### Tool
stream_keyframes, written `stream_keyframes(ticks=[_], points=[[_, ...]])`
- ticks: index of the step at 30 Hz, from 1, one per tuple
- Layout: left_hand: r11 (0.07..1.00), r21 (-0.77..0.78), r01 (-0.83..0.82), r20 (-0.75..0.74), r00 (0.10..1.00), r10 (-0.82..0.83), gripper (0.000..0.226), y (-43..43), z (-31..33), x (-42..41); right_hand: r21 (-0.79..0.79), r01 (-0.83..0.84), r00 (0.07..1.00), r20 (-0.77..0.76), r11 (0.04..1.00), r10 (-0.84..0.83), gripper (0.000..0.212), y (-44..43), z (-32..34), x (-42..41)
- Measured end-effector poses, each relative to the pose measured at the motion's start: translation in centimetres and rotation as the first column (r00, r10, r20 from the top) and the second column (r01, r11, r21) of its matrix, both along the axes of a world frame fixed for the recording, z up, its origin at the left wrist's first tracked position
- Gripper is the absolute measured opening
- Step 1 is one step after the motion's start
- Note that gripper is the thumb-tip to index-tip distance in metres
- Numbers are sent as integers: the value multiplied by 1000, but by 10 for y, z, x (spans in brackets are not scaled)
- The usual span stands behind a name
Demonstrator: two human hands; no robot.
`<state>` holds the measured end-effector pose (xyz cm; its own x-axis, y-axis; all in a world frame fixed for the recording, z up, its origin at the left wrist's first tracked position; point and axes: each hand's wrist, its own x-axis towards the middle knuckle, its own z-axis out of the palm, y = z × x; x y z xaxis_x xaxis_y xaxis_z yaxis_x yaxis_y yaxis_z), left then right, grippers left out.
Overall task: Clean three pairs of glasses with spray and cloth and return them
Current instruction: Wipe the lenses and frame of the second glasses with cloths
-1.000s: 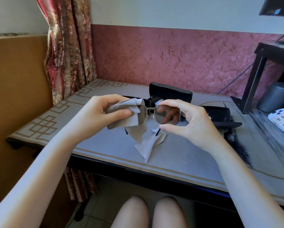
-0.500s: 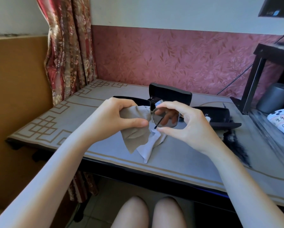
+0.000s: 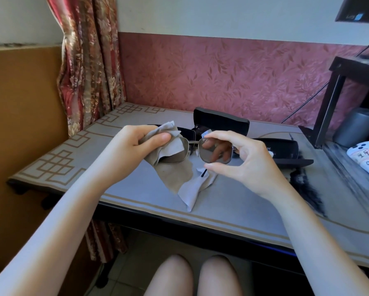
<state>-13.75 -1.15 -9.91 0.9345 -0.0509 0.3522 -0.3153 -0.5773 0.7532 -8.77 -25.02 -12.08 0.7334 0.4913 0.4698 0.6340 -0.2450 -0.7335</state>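
- Your metal-framed tinted glasses [image 3: 197, 143] are at the centre of the frame, held above the table [image 3: 136, 189].
- Your right hand [image 3: 249, 161] pinches one lens rim between thumb and fingertips.
- Your left hand [image 3: 132, 146] grips a bunched tan cloth [image 3: 175, 174] against the other lens.
- A pale cloth [image 3: 192, 189] lies on the table just below.
- An open black case [image 3: 222, 122] stands behind the glasses, and a second case [image 3: 284, 150] lies right of centre.

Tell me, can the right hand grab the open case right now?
Probably not yet: the right hand pinches the glasses. The open case lies close behind with nothing between, so freeing the hand should do.
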Motion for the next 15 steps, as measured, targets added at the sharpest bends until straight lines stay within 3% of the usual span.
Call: stream_keyframes(ticks=[6,15], points=[[993,-103,55,-57,997,-61,16,9,0,-8,6,0,1000,-16,1000,0,48,-1,-2,-1],[989,-98,109,-94,989,-118,34,9,3,-18,-58,74,997,-18,996,-75,48,-2,-4,-2]])
